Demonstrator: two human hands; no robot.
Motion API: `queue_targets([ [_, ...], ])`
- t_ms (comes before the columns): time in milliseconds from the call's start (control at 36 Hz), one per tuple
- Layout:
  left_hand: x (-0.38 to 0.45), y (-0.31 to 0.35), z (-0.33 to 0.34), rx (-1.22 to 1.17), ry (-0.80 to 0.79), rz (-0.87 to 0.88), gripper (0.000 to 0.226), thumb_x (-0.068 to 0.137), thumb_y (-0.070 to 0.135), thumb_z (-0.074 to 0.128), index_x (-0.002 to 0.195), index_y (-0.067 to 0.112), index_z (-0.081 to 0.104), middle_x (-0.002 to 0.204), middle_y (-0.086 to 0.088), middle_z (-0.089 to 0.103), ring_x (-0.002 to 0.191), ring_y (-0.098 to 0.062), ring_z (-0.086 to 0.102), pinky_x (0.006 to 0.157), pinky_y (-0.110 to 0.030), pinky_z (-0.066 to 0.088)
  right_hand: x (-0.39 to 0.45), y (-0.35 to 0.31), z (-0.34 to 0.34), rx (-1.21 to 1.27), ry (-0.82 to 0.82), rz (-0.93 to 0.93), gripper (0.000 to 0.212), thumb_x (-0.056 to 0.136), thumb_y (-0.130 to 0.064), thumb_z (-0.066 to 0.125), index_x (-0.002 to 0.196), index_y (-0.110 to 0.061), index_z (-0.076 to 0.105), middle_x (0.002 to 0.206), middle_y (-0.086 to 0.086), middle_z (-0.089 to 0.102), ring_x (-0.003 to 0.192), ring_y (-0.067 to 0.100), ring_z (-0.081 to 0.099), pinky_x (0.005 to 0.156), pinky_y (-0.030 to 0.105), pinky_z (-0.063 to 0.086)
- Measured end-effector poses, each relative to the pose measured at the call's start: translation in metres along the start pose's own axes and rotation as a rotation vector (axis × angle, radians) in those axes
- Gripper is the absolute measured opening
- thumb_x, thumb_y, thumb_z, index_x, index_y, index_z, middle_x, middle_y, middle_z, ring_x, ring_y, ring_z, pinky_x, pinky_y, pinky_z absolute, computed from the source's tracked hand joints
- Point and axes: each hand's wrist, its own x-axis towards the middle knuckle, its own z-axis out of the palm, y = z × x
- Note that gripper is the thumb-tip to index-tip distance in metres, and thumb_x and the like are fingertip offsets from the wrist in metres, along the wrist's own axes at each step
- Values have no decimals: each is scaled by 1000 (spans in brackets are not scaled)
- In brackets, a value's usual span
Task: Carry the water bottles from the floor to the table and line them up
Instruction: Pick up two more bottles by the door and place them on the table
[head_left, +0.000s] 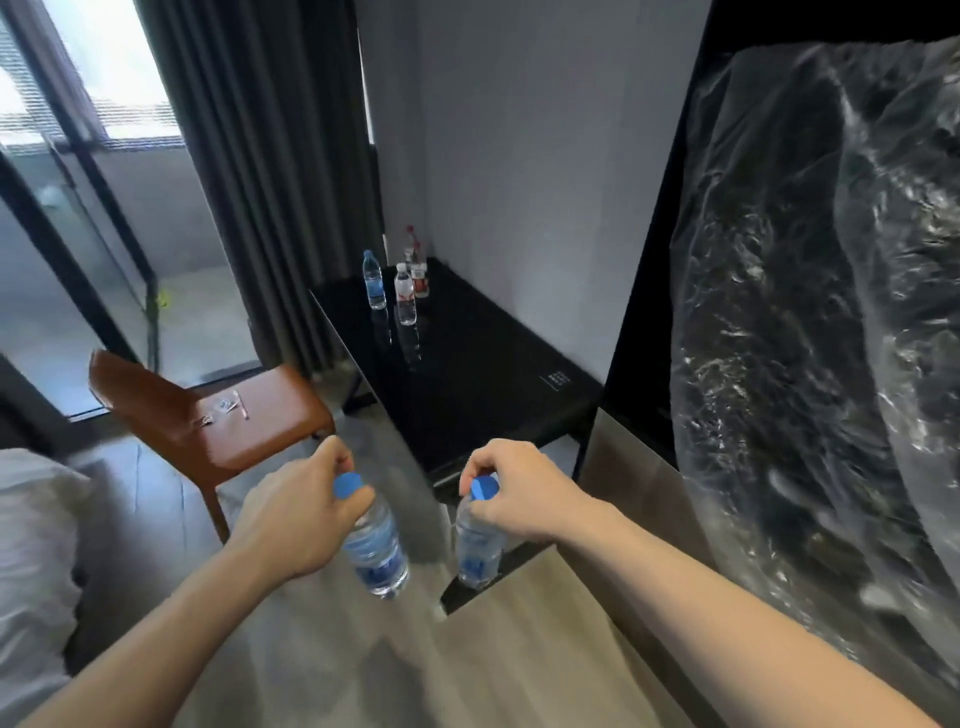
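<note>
My left hand (298, 512) grips a blue-capped water bottle (376, 551) by its neck, and the bottle hangs tilted above the floor. In my right hand (519, 491) hangs a second blue-capped bottle (478, 545), also held at the neck. Ahead stands the black glossy table (467, 374). At its far end stand a blue-label bottle (374, 283), a white-capped bottle with a red label (405, 296) and behind them red-capped bottles (418, 270), close to the wall corner.
A brown chair (234, 421) with small packets on its seat stands left of the table. Dark curtains (270, 171) and a glass door lie beyond. A large clear plastic wrap (831, 291) bulges at the right. White bedding (31, 561) is at the left edge.
</note>
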Motion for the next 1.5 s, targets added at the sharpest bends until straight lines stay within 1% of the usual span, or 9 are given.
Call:
queue_targets([
  [83, 37, -29, -2, 23, 11, 10, 29, 84, 51, 60, 98, 31, 45, 87, 4, 64, 72, -21, 53, 60, -33, 38, 44, -14, 5, 20, 1, 2, 12, 71, -26, 72, 75, -35, 65, 89, -20, 59, 81, 0, 58, 60, 13, 39],
  [194, 93, -81, -3, 24, 1, 47, 27, 83, 51, 58, 99, 33, 45, 83, 7, 59, 71, -22, 55, 60, -33, 37, 109, -32, 22, 32, 33, 24, 12, 68, -30, 70, 77, -37, 67, 88, -20, 62, 78, -1, 60, 60, 13, 42],
  [389, 187, -154, -9, 10, -56, 154, 29, 83, 51, 59, 91, 32, 38, 79, 3, 64, 72, -26, 59, 60, -36, 45, 196, -51, 45, 50, 122, 114, 14, 68, -38, 70, 81, -41, 65, 91, -20, 60, 81, 0, 60, 63, 18, 49],
  [556, 264, -182, -6, 25, -95, 198, 28, 81, 50, 60, 90, 33, 39, 68, 7, 55, 68, -23, 53, 57, -33, 36, 247, -54, 54, 75, 191, 185, 11, 70, -37, 71, 79, -40, 65, 94, -19, 58, 86, 0, 58, 69, 18, 44],
  [694, 332, -198, 3, -7, -148, 244, 25, 78, 51, 56, 88, 35, 41, 68, 7, 61, 65, -17, 59, 55, -31, 43, 296, -49, 44, 87, 200, 264, 12, 71, -31, 74, 80, -37, 67, 94, -18, 59, 83, 4, 59, 66, 19, 46],
  [833, 400, -205, 22, -49, -176, 299, 20, 79, 56, 52, 85, 38, 47, 67, 11, 63, 61, -6, 58, 52, -28, 42, 349, -27, 39, 82, 197, 319, 12, 73, -28, 72, 81, -36, 68, 93, -19, 58, 85, 2, 59, 69, 19, 47],
  [1000, 484, -207, 45, -8, -229, 312, 19, 80, 54, 54, 85, 37, 46, 65, 9, 62, 59, -6, 56, 49, -26, 38, 424, 14, 36, 119, 202, 377, 13, 74, -25, 71, 81, -36, 68, 94, -18, 59, 86, 1, 58, 70, 17, 44],
  [1194, 585, -212, 62, -5, -269, 337, 22, 84, 52, 58, 87, 34, 46, 67, 10, 60, 60, -5, 56, 50, -25, 34, 514, 49, 25, 166, 155, 423, 16, 77, -25, 75, 84, -37, 68, 101, -18, 57, 91, 3, 61, 75, 23, 55],
  [1500, 748, -204, 118, 26, -418, 490, 26, 84, 63, 54, 84, 39, 42, 68, 8, 61, 58, -6, 57, 48, -27, 36, 607, 95, 14, 150, 289, 542, 17, 79, -28, 73, 82, -42, 63, 96, -18, 57, 86, 1, 59, 65, 15, 43],
])
